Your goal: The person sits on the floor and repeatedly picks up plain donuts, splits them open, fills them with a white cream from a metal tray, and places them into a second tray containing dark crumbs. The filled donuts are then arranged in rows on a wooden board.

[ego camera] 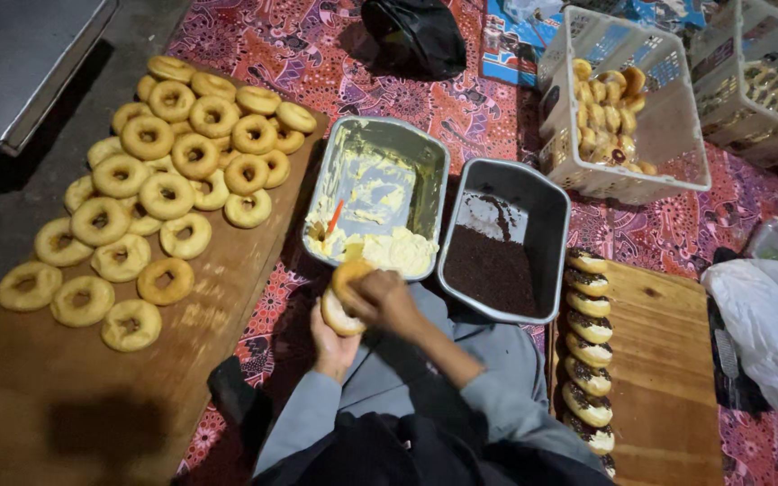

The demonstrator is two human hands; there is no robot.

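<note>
You are splitting a doughnut (342,301) at six o'clock below the butter tray (375,193): left hand (333,346) cupping it, right hand (380,297) pinching its top half. Buttering likely comes next.

Cream tray (425,153) close before hand (380,301)
</note>
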